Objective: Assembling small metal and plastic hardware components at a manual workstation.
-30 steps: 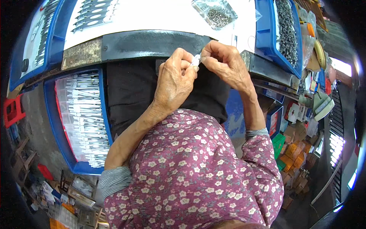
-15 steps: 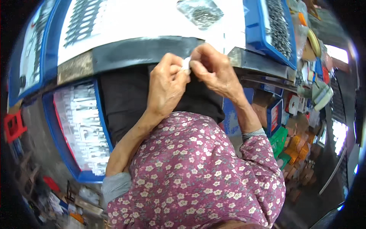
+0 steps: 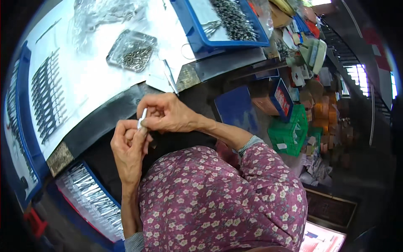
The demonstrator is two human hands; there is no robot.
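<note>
White slim piece (image 3: 142, 118) mostly hidden between both hands' fingers (image 3: 147, 122)

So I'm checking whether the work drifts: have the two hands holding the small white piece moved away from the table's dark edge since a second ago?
Yes. Left hand and right hand, pinching the small white piece, now sit below the table's dark edge, over the lap; earlier they overlapped it.

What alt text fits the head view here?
Both hands, left hand and right hand, pinch a small white tube at the edge of a white worktable, beside a clear tray of small metal parts.
</note>
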